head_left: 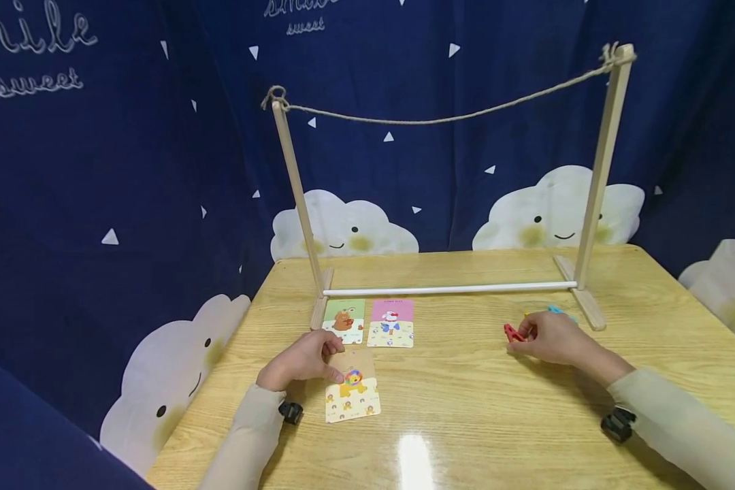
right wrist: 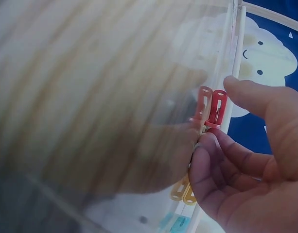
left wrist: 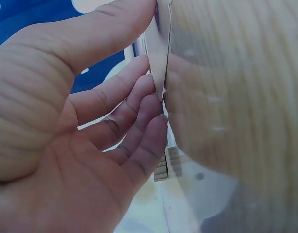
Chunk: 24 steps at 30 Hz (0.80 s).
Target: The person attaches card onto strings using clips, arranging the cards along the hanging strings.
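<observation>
My left hand (head_left: pixel 303 361) rests at the lion card (head_left: pixel 352 398), which lies on the table. Its thumb lies over the card's left part, and the fingers bend loosely near the upper edge. In the left wrist view the fingertips (left wrist: pixel 153 97) come down close to the tabletop. On the right side, my right hand (head_left: pixel 557 338) holds a small red clothespin (head_left: pixel 512 333) between thumb and fingers, low over the table. The right wrist view shows the red clothespin (right wrist: pixel 217 108) between thumb and index finger. Yellow (right wrist: pixel 189 195) and blue clothespins (head_left: pixel 557 312) lie beside that hand.
Above the far table stands a wooden frame with a slack rope (head_left: pixel 429 122) tied between two posts. A white rod (head_left: pixel 447 290) joins its feet. A bear card (head_left: pixel 344 323) and a pink bunny card (head_left: pixel 391 325) lie before its left foot. Dark blue curtains hang behind.
</observation>
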{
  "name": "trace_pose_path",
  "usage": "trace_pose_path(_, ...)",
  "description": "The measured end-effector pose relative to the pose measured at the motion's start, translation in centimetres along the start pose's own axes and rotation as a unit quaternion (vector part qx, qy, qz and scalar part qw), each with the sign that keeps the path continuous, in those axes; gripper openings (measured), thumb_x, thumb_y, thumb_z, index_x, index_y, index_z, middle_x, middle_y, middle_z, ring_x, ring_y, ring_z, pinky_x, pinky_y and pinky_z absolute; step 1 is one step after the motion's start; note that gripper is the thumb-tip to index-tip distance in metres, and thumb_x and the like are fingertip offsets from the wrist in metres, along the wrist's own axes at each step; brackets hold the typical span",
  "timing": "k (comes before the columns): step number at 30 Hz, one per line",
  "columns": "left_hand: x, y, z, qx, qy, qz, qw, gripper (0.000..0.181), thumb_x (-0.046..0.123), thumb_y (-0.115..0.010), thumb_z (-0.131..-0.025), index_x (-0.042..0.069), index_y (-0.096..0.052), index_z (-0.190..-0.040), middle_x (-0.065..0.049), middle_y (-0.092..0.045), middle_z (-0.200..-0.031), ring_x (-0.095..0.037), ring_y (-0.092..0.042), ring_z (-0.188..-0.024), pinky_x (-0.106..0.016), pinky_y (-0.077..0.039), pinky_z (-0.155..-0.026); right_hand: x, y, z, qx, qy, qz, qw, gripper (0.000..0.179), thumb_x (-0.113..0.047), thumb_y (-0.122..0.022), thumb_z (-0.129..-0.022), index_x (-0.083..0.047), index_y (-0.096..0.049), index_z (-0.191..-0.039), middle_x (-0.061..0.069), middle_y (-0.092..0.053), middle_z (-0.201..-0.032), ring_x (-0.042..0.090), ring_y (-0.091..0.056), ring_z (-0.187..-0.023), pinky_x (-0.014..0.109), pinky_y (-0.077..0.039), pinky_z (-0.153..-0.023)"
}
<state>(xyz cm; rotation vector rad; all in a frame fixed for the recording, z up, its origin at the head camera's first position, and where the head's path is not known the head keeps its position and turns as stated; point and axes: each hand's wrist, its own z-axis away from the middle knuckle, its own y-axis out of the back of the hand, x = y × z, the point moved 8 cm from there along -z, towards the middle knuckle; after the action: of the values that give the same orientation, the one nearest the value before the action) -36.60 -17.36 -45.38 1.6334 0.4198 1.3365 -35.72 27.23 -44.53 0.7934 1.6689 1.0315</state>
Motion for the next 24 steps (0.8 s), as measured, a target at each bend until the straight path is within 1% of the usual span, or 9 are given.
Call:
trace_pose_path(8, 0.1, 0.2, -0.2, 0.009, -0.024, -0.001, 0.9997, 0.049, 0.019, -0.098, -0.070, 0.005, -0.070, -0.107, -0.004, -0.062, -0.093, -0.019, -0.055, -0.085, -0.030, -0.047, -0.078, 0.0, -0.1, -0.2, 0.003, 0.000, 0.001, 1.0000, 0.032, -0.038, -0.088, -0.078, -0.015, -0.066, -0.081, -0.007, -0.053, -0.062, 0.012, -0.047, -0.057, 0.028, -0.035, -0.052)
trace_pose_path(12, 0.2, 0.4, -0.3, 0.013, -0.035, 0.002, 0.9993, 0.047, 0.018, -0.098, -0.070, 0.006, -0.068, -0.104, -0.004, -0.061, -0.091, -0.020, -0.054, -0.082, -0.030, -0.046, -0.074, -0.2, -0.1, -0.3, 0.002, 0.004, 0.000, 1.0000, 0.030, -0.035, -0.088, -0.079, -0.015, -0.065, -0.079, -0.007, -0.054, -0.062, 0.012, -0.048, -0.057, 0.029, -0.036, -0.052)
trace_pose_path(15, 0.3, 0.5, -0.4, 0.013, -0.036, 0.007, 0.9992, 0.046, 0.016, -0.098, -0.070, 0.007, -0.067, -0.103, -0.004, -0.061, -0.091, -0.019, -0.053, -0.082, -0.031, -0.045, -0.074, -0.4, -0.1, -0.4, 0.003, 0.003, 0.002, 1.0000, 0.027, -0.033, -0.086, -0.080, -0.016, -0.065, -0.078, -0.008, -0.055, -0.063, 0.012, -0.049, -0.058, 0.029, -0.037, -0.053)
trace_pose_path(19, 0.2, 0.6, -0.5, 0.012, -0.028, 0.007, 0.9995, 0.047, 0.018, -0.098, -0.071, 0.008, -0.068, -0.105, -0.004, -0.060, -0.092, -0.019, -0.052, -0.082, -0.032, -0.045, -0.075, -0.8, 0.3, -0.4, 0.009, 0.005, 0.004, 0.9999, 0.023, -0.029, -0.084, -0.081, -0.016, -0.065, -0.079, -0.008, -0.059, -0.067, 0.012, -0.050, -0.060, 0.030, -0.039, -0.054)
trace_pose_path(24, 0.3, 1.1, -0.9, 0.013, -0.025, 0.022, 0.9993, 0.047, 0.017, -0.097, -0.071, 0.006, -0.070, -0.109, -0.010, -0.062, -0.098, -0.018, -0.054, -0.078, -0.032, -0.047, -0.072, -1.6, 1.2, -0.6, 0.009, 0.008, -0.009, 0.9999, 0.020, -0.025, -0.083, -0.082, -0.013, -0.068, -0.085, -0.008, -0.066, -0.073, 0.010, -0.054, -0.064, 0.030, -0.043, -0.058)
